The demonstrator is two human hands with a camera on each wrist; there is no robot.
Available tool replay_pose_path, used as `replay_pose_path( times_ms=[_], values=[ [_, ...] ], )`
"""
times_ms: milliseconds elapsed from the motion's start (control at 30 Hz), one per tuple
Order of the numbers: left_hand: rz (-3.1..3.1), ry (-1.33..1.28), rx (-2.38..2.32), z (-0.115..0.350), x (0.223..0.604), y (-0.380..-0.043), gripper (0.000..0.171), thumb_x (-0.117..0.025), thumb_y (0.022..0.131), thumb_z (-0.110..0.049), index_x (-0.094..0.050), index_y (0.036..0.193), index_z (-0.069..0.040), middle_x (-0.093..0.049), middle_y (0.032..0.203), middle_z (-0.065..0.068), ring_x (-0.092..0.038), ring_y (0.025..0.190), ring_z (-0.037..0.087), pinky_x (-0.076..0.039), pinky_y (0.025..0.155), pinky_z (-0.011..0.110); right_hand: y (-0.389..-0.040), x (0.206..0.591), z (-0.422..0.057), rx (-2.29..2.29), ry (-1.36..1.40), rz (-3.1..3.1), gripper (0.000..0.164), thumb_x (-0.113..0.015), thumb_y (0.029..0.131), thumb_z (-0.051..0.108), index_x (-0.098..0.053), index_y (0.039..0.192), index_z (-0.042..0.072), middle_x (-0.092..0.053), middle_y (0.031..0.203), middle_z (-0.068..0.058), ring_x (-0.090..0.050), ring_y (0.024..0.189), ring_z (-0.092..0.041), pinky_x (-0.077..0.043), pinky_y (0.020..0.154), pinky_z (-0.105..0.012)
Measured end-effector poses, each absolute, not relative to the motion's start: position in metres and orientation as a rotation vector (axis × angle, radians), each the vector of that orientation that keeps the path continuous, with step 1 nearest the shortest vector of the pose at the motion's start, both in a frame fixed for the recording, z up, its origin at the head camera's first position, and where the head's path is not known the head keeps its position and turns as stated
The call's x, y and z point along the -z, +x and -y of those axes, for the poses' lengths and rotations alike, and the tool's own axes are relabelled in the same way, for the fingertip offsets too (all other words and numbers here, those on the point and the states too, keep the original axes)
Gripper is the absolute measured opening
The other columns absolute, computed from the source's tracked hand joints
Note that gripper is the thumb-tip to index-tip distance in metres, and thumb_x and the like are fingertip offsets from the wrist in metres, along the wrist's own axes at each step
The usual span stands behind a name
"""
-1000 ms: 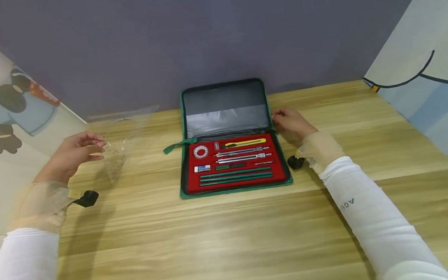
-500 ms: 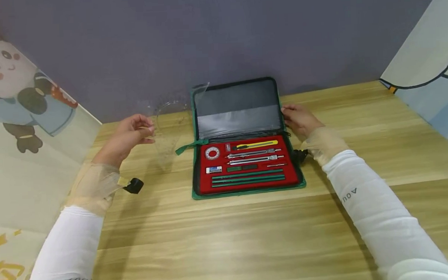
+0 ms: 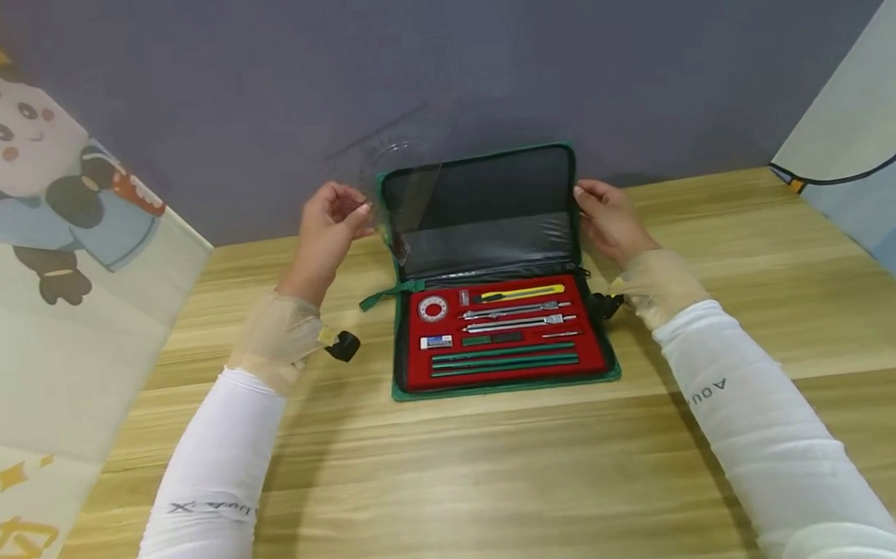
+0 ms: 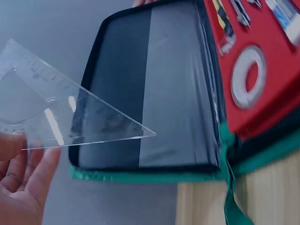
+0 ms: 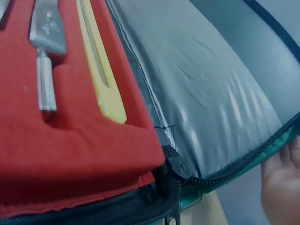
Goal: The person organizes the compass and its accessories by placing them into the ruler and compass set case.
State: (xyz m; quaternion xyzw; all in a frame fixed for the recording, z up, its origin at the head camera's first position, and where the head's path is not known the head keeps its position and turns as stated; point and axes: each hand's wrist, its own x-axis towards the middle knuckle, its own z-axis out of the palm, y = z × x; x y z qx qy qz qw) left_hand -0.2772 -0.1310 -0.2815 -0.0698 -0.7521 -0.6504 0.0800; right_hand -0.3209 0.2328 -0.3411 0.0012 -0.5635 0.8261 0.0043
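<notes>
In the head view, an open green zip case lies on the table, its dark lid raised at the back with a clear plastic pocket across the lower part. My left hand pinches a transparent set square by one edge; its pointed corner overlaps the pocket in the left wrist view. The set square has a round cut-out and printed scales. With thumb in front and fingers behind, my right hand holds the right edge of the lid; only part of that hand shows in the right wrist view.
A red insert holds a yellow cutter, compasses, a white ring-shaped piece, an eraser and green pencils. A green strap sticks out left. A grey wall stands behind the wooden table.
My left hand has carried the set square rightward and up, from the table's left side to over the lid. My right hand has moved up the lid's edge, and the lid stands more upright.
</notes>
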Motion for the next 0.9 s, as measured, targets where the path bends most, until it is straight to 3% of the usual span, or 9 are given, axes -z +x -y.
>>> replay_pose_path(
  times_ms=[300, 567, 900],
  values=[
    [1.960, -0.353, 1.961, 0.099, 0.283, -0.285, 0.013, -0.056, 0.089, 0.005, -0.053, 0.090, -0.007, -0.057, 0.087, 0.003, -0.058, 0.080, 0.013, -0.053, 0.072, 0.024, -0.317, 0.340, -0.230, -2.580, 0.208, 1.649, 0.013, -0.051, 0.094, 0.001, -0.060, 0.090, 0.010, -0.055, 0.074, 0.003, -0.050, 0.069, -0.007, -0.043, 0.056, -0.017],
    [1.929, -0.393, 1.839, 0.089, 0.295, -0.288, 0.010, -0.057, 0.089, 0.005, -0.052, 0.089, -0.003, -0.055, 0.087, 0.005, -0.059, 0.082, 0.018, -0.053, 0.078, 0.028, -0.313, 0.345, -0.226, -2.495, 0.194, 1.664, 0.015, -0.048, 0.095, 0.002, -0.057, 0.090, 0.012, -0.053, 0.075, 0.005, -0.044, 0.062, -0.005, -0.032, 0.048, -0.014],
    [2.002, -0.478, 1.722, 0.082, 0.304, -0.297, 0.006, -0.053, 0.090, 0.005, -0.049, 0.094, 0.004, -0.055, 0.091, 0.007, -0.059, 0.083, 0.018, -0.054, 0.076, 0.028, -0.315, 0.348, -0.227, -2.538, 0.252, 1.575, 0.022, -0.044, 0.096, -0.002, -0.057, 0.086, 0.013, -0.052, 0.076, 0.005, -0.045, 0.067, -0.005, -0.028, 0.047, -0.013]
  ],
)
